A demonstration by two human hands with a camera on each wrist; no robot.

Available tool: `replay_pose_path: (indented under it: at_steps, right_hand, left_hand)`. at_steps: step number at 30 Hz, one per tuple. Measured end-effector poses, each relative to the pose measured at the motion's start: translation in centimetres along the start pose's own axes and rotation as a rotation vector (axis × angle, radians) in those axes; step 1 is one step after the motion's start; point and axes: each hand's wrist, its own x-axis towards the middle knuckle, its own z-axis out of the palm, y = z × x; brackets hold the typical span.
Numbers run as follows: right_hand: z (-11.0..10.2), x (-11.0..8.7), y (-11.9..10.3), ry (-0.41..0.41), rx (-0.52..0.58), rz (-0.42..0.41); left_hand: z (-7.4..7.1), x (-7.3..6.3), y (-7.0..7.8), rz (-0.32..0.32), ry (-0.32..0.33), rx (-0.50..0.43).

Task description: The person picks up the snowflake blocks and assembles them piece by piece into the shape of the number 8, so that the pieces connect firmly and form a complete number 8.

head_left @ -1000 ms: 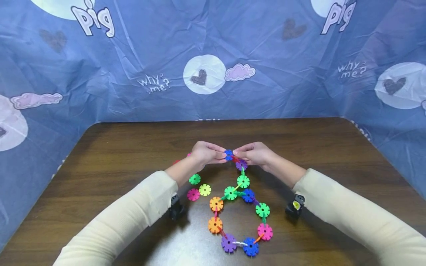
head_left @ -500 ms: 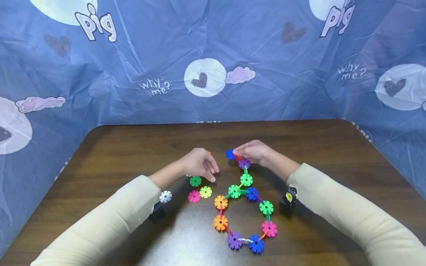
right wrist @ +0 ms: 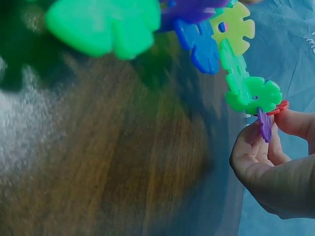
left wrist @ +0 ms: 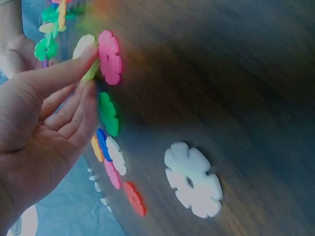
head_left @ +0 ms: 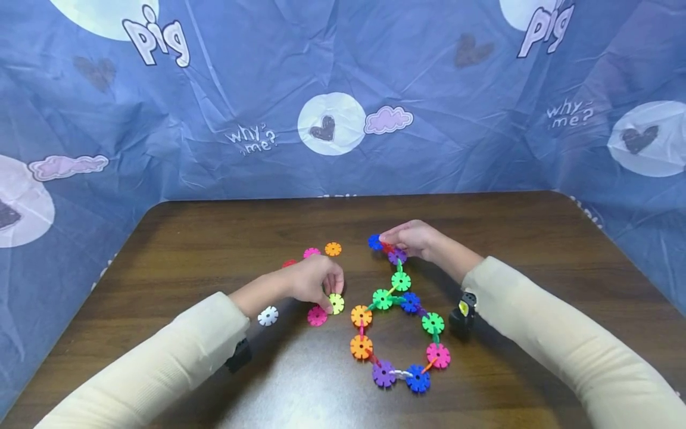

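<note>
In the head view my left hand (head_left: pixel 311 280) has its thumb and fingertips at a yellow notched plastic disc (head_left: pixel 337 304), a snowflake-type linking piece. The left wrist view shows thumb and fingers pinching this yellow disc (left wrist: pixel 88 73), beside a pink disc (left wrist: pixel 110 58). At the far end of a chain of linked discs, my right hand (head_left: pixel 417 239) pinches the chain by a red disc (head_left: pixel 387 246), between a blue end disc (head_left: pixel 374 242) and a purple disc (head_left: pixel 397 257). From there the chain runs through green discs (head_left: pixel 401 281) into a closed ring of several colours.
Loose discs lie around my left hand: white (head_left: pixel 268 316), pink (head_left: pixel 317 316), orange (head_left: pixel 333 249) and red (head_left: pixel 289 263). A green disc (left wrist: pixel 109 114) shows in the left wrist view. The brown wooden table (head_left: pixel 225 238) ends at a blue printed cloth (head_left: pixel 278 173).
My left hand has left the blue end disc, moved left and nearer, and now pinches the yellow disc. My right hand still holds the chain, which has shifted slightly right and away.
</note>
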Motion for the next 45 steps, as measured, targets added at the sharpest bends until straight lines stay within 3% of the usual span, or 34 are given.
replay_pose_path:
  at_steps: [4, 10, 16, 21, 30, 39, 45]
  right_hand:
    - [0.3, -0.1, 0.2, 0.004, -0.002, 0.002]
    - [0.8, -0.2, 0.7, 0.002, -0.008, 0.023]
    - [1.4, -0.6, 0.4, 0.016, -0.024, 0.021]
    - [1.5, -0.8, 0.0, 0.036, -0.034, -0.002]
    - [1.5, -1.0, -0.3, 0.076, -0.023, 0.003]
    - [2.4, -1.3, -0.6, 0.183, -0.066, -0.017]
    - [2.9, -1.2, -0.1, 0.207, -0.005, -0.014]
  left_hand:
    - [0.0, 0.9, -0.2, -0.068, 0.128, -0.029]
    - [-0.2, 2.7, -0.8, -0.159, 0.375, -0.095]
    - [-0.2, 4.1, -0.7, -0.159, 0.525, -0.088]
    - [-0.3, 4.4, -0.2, -0.155, 0.587, -0.078]
    - [-0.3, 4.4, 0.0, -0.161, 0.628, -0.124]
    - [0.3, 5.0, 0.2, -0.060, 0.708, -0.042]
    - [0.6, 5.1, 0.3, -0.027, 0.758, -0.012]
